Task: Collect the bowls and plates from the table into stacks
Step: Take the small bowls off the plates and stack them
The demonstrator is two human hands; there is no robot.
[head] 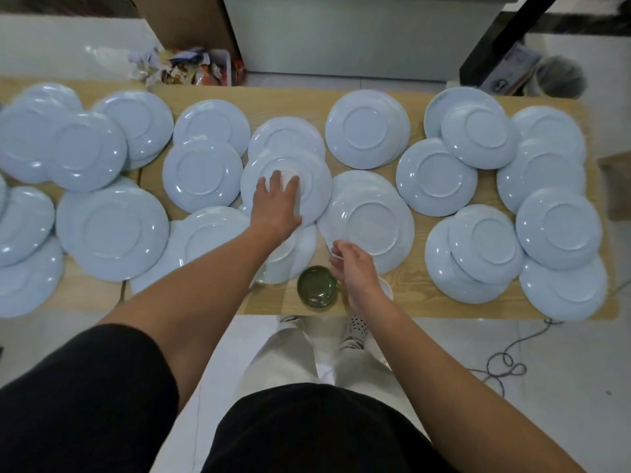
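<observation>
In the head view we saw a wooden table (420, 302) crowded with pale plates (367, 129), all lying bottom up and many overlapping their neighbours. The left hand (276, 203) reached out to the middle of the table. Its fingers were curled over a small white cup (290, 177) that stood on the base of one upturned plate. The right hand (351, 268) hung nearer the front edge, just beside a green bowl (317, 286) that sat upright on bare wood. Its fingers were bent and pinched a thin white rim (335, 256); we could not tell what the rim belonged to, as the hand hid the rest. A white piece (386, 289) also showed by the right wrist. Beyond the table we noted a bin (205, 68) of crumpled wrappers, and a cable (505, 365) lay looped on the floor to the right.
</observation>
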